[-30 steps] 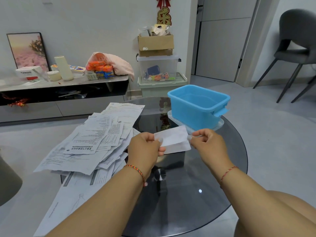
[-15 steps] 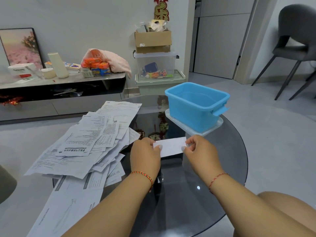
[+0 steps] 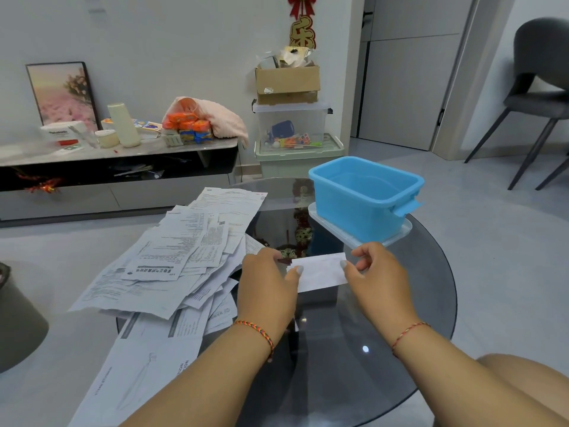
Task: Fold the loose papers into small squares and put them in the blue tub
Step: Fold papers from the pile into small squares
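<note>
**Folded slip pinched between two hands**

Over the dark glass tabletop point(image 3: 354, 380), the left hand point(image 3: 267, 286) and the right hand point(image 3: 377, 277) each pinch one end of a folded paper point(image 3: 320, 272), thumbs on top. It sits low, just in front of the blue tub point(image 3: 365, 197), which stands on a clear lid point(image 3: 400, 232). The loose papers point(image 3: 172, 260) sprawl in a heap to the left, spilling past the tabletop's edge.

Single head-worn wide-angle view, looking forward and down; glass table point(image 3: 431, 303) close below, sideboard point(image 3: 123, 149) and door point(image 3: 406, 87) farther off behind it.
</note>
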The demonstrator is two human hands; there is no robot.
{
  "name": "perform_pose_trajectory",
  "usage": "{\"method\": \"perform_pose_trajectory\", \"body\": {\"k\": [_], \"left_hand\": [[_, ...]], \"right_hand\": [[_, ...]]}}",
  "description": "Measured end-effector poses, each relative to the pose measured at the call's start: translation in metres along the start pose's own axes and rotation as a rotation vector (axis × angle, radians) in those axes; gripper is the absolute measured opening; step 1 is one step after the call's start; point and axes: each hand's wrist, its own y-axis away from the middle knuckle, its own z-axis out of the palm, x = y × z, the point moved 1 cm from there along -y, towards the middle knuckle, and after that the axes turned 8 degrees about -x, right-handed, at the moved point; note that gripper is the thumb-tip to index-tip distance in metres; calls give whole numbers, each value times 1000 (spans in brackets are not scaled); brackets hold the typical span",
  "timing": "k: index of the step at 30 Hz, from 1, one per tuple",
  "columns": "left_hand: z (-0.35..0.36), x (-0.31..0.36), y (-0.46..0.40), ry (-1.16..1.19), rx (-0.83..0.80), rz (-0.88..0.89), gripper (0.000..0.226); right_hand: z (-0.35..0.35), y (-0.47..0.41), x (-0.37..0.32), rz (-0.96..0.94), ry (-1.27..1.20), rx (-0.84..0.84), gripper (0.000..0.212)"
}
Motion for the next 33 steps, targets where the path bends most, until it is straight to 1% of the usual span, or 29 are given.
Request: {"method": "perform_pose_trajectory", "body": {"k": [3,5,7,9,11,14,16,18,20,24,29,33], "left_hand": [[-29,-4,1,-57,83,40,33],[-53,-15,-4,-142,177,34,34],[-78,-33,-10,-283,257,-52,38],[-98,-51,-16,-384,265,-150,44],[-109,-71,-20,-464,208,-226,50],[-113,-95,-24,-495,30,-348,50],[-112,-101,-25,-500,-76,-388,49],[-111,-103,-26,-563,-100,-370,45],[-110,-105,-26,-617,-80,-333,39],[-107,-105,-27,-615,-116,-319,41],[-104,-104,-24,-707,-61,-207,15],[-109,-100,-23,-748,-30,-178,18]], "right_hand": [[-2,4,-5,-25,-33,27,12],[-2,7,-7,-34,-34,18,12],[0,10,-8,-48,-38,3,12],[2,12,-6,-56,-39,-6,12],[3,14,-8,-72,-30,-20,12],[6,16,-10,-91,-13,-48,12],[8,17,-12,-102,-5,-60,13],[9,17,-11,-126,3,-61,14],[9,17,-11,-138,7,-65,14],[10,17,-10,-146,17,-79,13],[8,18,-11,-155,21,-87,12],[7,18,-10,-156,21,-94,11]]}}
